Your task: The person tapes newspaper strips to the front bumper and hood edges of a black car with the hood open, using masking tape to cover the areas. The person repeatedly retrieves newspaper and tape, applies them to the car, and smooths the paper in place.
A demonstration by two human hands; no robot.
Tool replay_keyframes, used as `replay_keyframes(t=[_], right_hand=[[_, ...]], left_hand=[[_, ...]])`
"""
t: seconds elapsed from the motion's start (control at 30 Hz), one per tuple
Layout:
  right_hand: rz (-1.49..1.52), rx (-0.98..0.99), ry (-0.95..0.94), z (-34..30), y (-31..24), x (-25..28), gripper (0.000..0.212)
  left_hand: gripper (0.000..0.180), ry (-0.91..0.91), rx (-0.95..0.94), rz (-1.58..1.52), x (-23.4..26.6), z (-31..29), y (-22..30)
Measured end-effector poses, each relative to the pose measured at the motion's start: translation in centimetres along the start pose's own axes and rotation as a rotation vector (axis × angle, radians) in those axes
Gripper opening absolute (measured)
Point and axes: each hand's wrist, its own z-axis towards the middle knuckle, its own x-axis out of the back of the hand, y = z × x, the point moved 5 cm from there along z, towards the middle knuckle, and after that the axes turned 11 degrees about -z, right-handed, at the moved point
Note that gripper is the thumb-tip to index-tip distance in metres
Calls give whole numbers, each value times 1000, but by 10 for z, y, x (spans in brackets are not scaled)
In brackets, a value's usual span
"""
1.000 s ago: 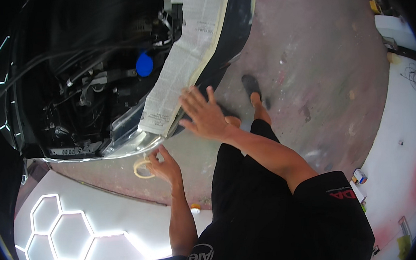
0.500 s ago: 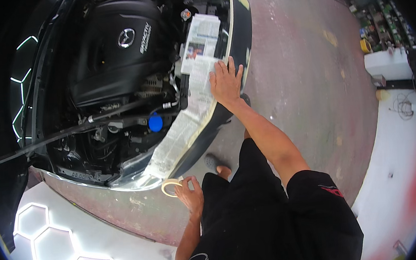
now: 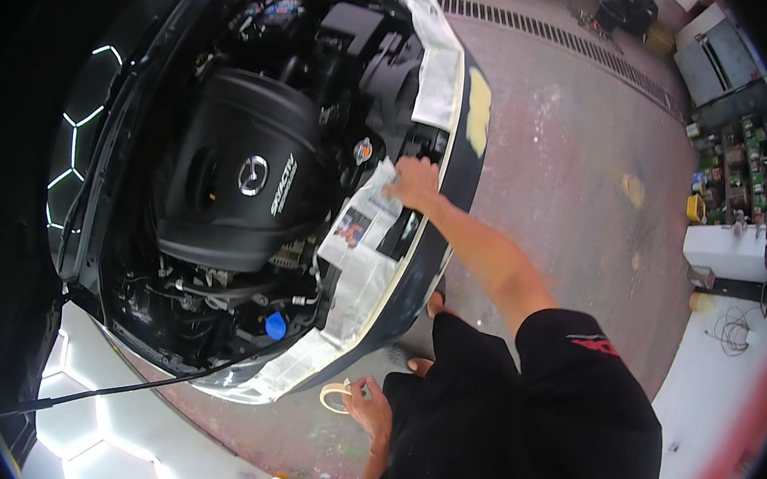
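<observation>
My right hand [image 3: 415, 181] reaches across the front of the open engine bay, its fingers bent over the end of a newspaper sheet [image 3: 353, 235]. The sheet's end looks creased beneath those fingers; their tips are partly hidden. Low beside the near corner of the car, my left hand [image 3: 370, 410] pinches a roll of cream masking tape [image 3: 324, 399]. More newspaper [image 3: 307, 361] runs along the near part of the dark bumper [image 3: 389, 315], with pale tape at its outer edge. A separate newspaper piece [image 3: 440, 77] covers the farther front edge.
A black engine cover [image 3: 239, 174], an orange-marked cap [image 3: 363, 151] and a blue cap [image 3: 276, 325] sit in the bay. The thin hood prop rod [image 3: 161, 383] crosses the near side. A floor grate [image 3: 547, 33] lies beyond the car; a cluttered shelf [image 3: 738, 166] stands right.
My right hand has gone from lying flat on the middle newspaper to its far end and bent its fingers there. The view has shifted toward the car's far side. My left hand keeps the tape.
</observation>
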Motion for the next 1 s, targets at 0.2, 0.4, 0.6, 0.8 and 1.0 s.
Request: replay_keyframes(t=[0.2,0.4,0.6,0.8,1.0], right_hand=[[370,101,245,-34,11,38,34],[789,299,354,-158,57,151,45],[683,395,72,-170,176,180,30],[856,396,103,-82,390,254,29],[1056,-175,165,-8,545,333,24]], left_hand=[[16,41,-148,-131,-41,24,75],[25,-79,-171,-511,-82,62,225],[33,-396,-237,-602,-223,77,383],[32,-710,-220,-597,-408,64,514],[27,-776,-246,-713,-541,67,687]])
